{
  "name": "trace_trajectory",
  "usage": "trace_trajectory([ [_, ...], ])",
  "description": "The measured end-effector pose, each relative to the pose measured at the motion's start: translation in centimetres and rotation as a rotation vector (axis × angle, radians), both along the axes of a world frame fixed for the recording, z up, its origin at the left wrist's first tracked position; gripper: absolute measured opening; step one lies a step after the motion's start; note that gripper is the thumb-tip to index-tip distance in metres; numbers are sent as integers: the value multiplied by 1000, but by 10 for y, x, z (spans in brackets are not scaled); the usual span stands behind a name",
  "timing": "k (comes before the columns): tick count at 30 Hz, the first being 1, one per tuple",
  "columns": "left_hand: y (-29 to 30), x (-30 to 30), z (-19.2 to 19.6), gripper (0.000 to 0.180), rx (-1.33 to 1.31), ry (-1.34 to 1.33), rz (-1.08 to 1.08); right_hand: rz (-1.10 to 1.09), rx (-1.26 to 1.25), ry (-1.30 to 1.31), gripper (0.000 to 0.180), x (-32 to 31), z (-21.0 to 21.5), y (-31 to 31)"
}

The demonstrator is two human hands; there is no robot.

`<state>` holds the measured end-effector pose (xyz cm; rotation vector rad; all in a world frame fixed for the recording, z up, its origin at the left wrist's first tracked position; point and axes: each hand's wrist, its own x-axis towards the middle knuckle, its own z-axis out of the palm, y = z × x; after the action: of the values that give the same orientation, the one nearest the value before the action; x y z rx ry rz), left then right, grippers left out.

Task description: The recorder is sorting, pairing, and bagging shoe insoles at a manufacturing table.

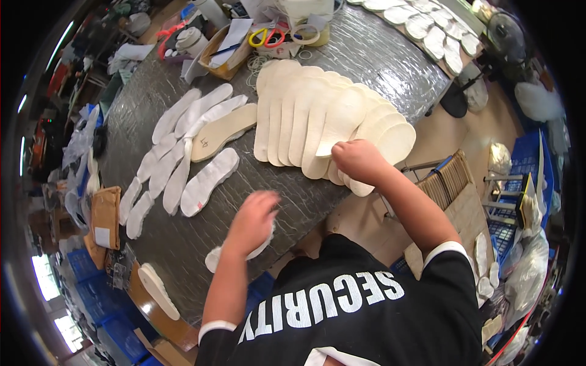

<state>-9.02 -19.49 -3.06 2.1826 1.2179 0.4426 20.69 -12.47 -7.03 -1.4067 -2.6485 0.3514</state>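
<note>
A fanned row of cream insoles (287,116) overlaps across the middle of the dark table. My right hand (360,161) is closed at the lower end of one cream insole (345,113) in this row, its fingertips pinching the edge. Nearer to me, my left hand (250,224) hovers above a white insole (213,259), covering part of it. Motion blurs its fingers, so whether they hold anything is unclear. To the left lie several soft white insoles (210,183) in loose overlapping rows. A cream insole with a handwritten mark (223,131) rests across them.
At the table's far edge stand a cardboard box (229,52) with papers and a pen, yellow-and-red-handled scissors (267,38) and a white cup (191,41). More white pieces (427,27) cover a board at the far right. A bamboo-slatted chair (448,180) stands right of the table.
</note>
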Motion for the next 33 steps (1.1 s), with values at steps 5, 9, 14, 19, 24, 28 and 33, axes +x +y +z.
trace_trajectory([
  [5,51,90,-39,33,185,207,-129,-225,211,153,8,42,36,26],
  [9,81,99,-54,19,-46,-68,173,-324,701,548,4,69,105,33],
  [14,97,86,-22,69,-1130,-1343,341,11,702,560,10,12,112,-22],
  [19,66,64,26,81,-1219,-1697,110,296,504,682,18,-68,69,-80],
  [24,13,-42,45,96,-747,-1236,282,222,124,950,27,-116,17,-127],
  [28,-37,-125,46,79,-516,-528,341,-455,-954,1073,36,-140,-11,-156],
  [33,-80,-136,32,65,-214,117,178,-616,-1175,1105,45,-171,-24,-157],
])
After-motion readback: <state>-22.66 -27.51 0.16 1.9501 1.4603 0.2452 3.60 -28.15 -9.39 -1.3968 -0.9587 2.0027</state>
